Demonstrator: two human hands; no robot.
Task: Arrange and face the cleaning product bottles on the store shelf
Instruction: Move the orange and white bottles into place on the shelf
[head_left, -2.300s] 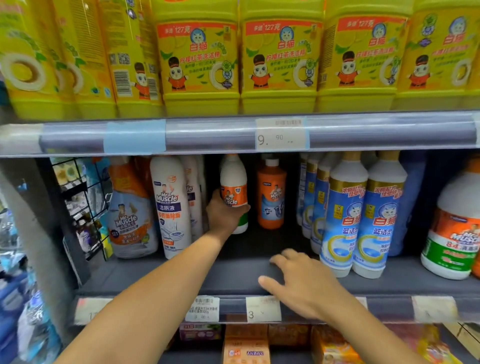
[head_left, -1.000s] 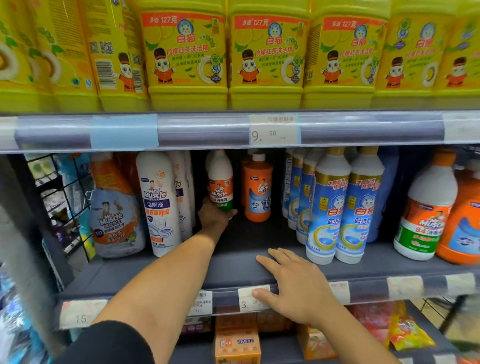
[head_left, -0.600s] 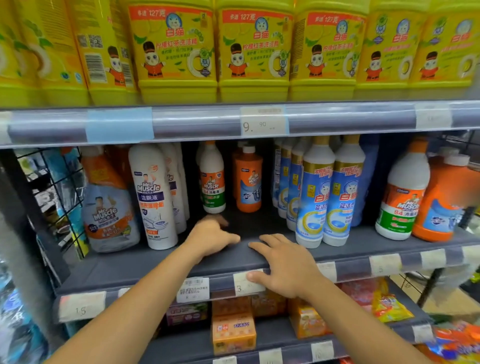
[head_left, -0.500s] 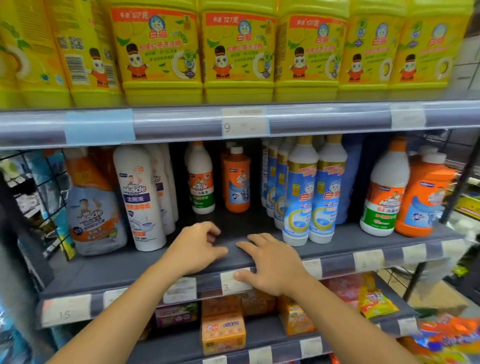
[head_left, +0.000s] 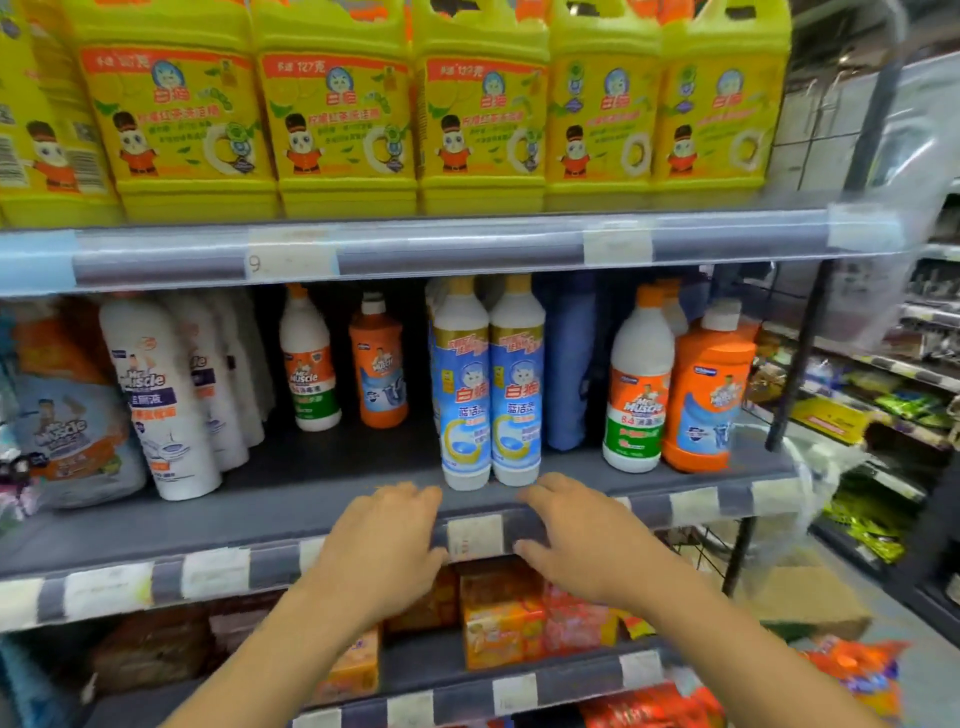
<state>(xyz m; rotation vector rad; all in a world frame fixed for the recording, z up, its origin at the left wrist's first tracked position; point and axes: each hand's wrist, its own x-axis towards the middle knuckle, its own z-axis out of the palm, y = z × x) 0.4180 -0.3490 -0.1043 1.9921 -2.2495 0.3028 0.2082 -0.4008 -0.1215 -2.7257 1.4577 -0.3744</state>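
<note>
Along the front edge of the middle shelf (head_left: 311, 514), both hands rest palm down and hold nothing. The left hand (head_left: 382, 540) lies with its fingers loosely spread over the shelf lip, and the right hand (head_left: 582, 535) lies just beside it, fingers also relaxed and open, with a white price tag (head_left: 475, 535) on the shelf strip showing between them.

Just behind the hands, at the front edge, two blue-and-white bottles (head_left: 488, 384) stand upright side by side, touching, labels facing forward, with more of the same kind lined up behind them. Toward the shelf's right end stand a white bottle with an orange and green label (head_left: 639, 384) and an orange jug (head_left: 709, 389), close together and upright. Set well back near the middle of the shelf are a small white bottle (head_left: 309, 364) and a small orange bottle (head_left: 378, 364), apart from each other, both facing forward. Toward the left end a row of tall white bottles (head_left: 161, 400) runs from front to back, and a refill pouch (head_left: 72, 431) sits beside it at the left edge.

On the upper shelf, yellow jugs (head_left: 337, 119) stand in a tight row. Orange boxes (head_left: 498, 629) lie on the shelf below the hands.
</note>
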